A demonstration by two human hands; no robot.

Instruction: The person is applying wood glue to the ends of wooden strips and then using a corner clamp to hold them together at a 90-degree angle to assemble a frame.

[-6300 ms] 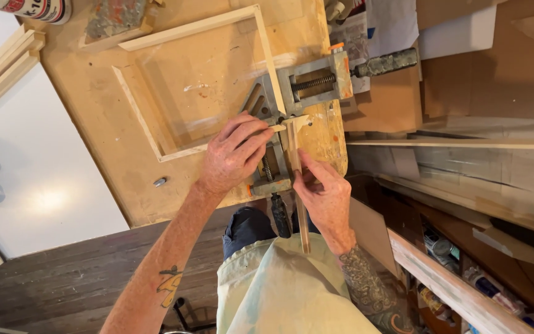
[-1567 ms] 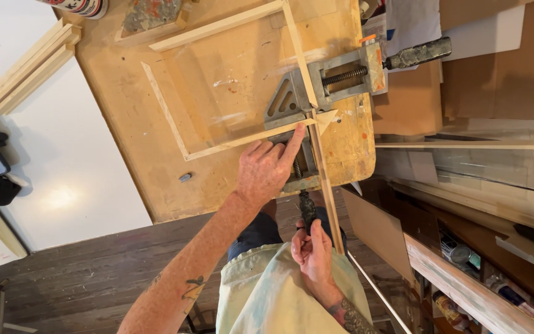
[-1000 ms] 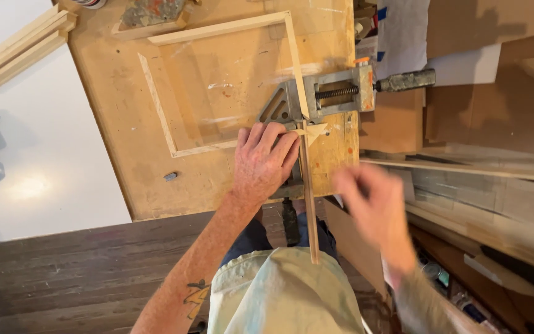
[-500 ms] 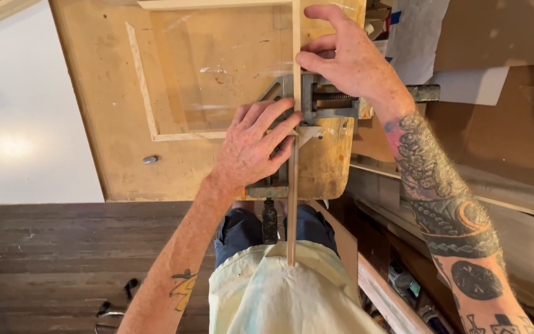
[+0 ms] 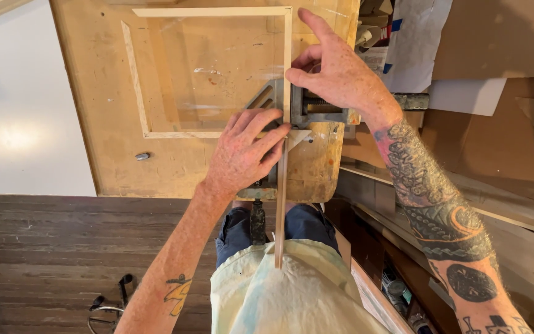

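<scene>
Head view, left hand (image 5: 242,158) pressing wooden strip (image 5: 281,185), right hand (image 5: 335,71) on corner clamp (image 5: 304,111)

Packages: flat brown cardboard sheets (image 5: 502,37), upper right beyond my right hand (image 5: 341,74). White paper sheet with blue marks (image 5: 412,43) beside them. Small cans (image 5: 397,287), lower right shelf, labels unreadable.

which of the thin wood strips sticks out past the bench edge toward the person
The loose wood strip under the left hand; the frame strips lie wholly on the bench.
</scene>
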